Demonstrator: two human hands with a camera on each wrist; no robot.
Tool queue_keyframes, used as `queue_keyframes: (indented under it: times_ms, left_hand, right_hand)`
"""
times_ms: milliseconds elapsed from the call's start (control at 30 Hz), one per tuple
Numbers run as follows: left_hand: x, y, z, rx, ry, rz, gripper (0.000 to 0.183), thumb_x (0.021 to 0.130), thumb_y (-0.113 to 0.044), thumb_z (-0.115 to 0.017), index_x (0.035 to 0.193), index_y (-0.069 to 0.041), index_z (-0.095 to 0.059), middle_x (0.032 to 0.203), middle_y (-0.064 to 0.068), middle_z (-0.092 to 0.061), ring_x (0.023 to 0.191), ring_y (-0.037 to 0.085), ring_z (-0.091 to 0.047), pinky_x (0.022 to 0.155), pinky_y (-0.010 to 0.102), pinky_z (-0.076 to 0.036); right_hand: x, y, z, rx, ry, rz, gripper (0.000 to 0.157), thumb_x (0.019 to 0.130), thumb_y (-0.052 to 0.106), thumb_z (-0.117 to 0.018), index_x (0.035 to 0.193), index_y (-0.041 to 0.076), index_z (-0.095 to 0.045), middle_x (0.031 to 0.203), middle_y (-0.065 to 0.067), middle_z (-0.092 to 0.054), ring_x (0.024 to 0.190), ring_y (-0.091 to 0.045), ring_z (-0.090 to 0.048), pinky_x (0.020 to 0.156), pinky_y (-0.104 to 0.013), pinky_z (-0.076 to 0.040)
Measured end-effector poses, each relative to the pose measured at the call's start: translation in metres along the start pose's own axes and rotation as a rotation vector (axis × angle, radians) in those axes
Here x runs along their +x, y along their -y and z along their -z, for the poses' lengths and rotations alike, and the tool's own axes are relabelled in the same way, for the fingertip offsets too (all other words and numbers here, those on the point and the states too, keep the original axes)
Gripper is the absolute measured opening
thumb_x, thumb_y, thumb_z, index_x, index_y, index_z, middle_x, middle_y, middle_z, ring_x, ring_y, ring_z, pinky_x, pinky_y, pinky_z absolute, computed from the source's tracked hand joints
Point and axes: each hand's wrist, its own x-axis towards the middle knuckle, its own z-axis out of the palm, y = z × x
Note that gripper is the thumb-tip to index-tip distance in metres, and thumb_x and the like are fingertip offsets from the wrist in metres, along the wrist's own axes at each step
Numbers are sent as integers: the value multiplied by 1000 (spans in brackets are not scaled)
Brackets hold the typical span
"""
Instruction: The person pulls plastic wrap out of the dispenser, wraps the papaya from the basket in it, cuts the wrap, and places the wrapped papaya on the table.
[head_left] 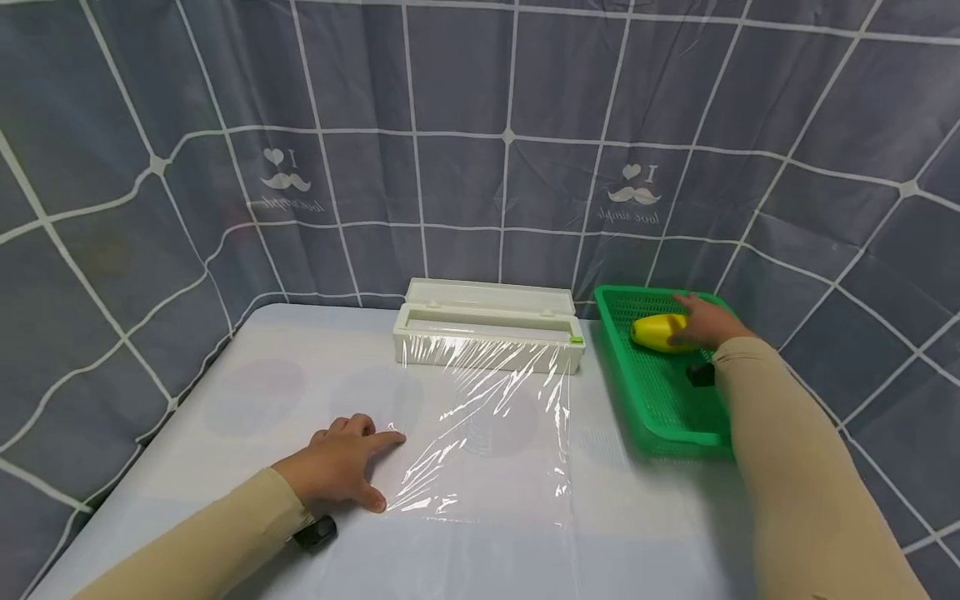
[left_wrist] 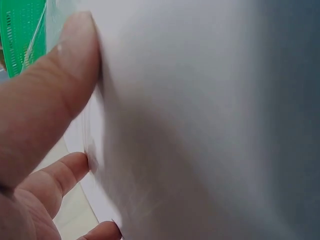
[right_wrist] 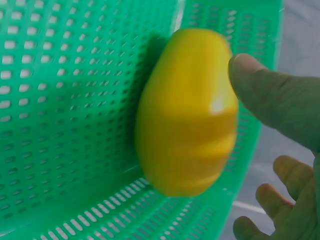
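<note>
A gray curtain with a white grid (head_left: 461, 179) closes in the space behind and beside a white-covered table (head_left: 345, 333). On my head feed, a white dispenser box (head_left: 420, 350) sits at the far edge with its lid raised, a small green slider (head_left: 576, 339) at its front right corner. From it, clear film (head_left: 495, 450) stretches over the tabletop toward me.

I see the left hand (head_left: 341, 458) spread wide, thumb and index finger at the film's left edge; I can't tell whether they touch it. The right hand (head_left: 705, 323) reaches over a green basket (head_left: 633, 400), its fingers apart. The yellow object (head_left: 655, 332) lies inside, near the far end, and my right wrist feed shows the thumb right beside it; I can't confirm contact.
</note>
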Motion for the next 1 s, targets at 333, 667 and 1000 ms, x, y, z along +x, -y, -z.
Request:
queue_keyframes:
  times_ms: [333,667,1000]
  left_hand:
    - [0,-2,-2,-6,-8,-2,100,59,-46,-101,148,-32,-58,125,4,-48,116,28,-43,99,55,-39]
    - [-1,-6,5,-13,-2,10,100,60,-44,-101,148,-31,-58,126,5,-48,116,29,-42,100,56,-39]
    - [-2,-6,5,-29,3,13,100,60,-44,-101,149,-31,-58,130,6,-49,120,30,-44,105,58,-39]
  right_hand:
    - [13,-16,-24,-15,75,-49,98,94,16,-76,164,-8,-10,165,-43,-10,142,-69,-26,115,-77,-30]
    - [15,-25,-32,-17,8,-48,80,100,23,-65,165,2,-23,148,-45,-25,122,-63,-28,94,-74,-37]
    - [18,-27,-35,-21,58,-52,80,101,16,-61,167,7,-17,162,-41,-15,129,-72,-25,96,-82,-34]
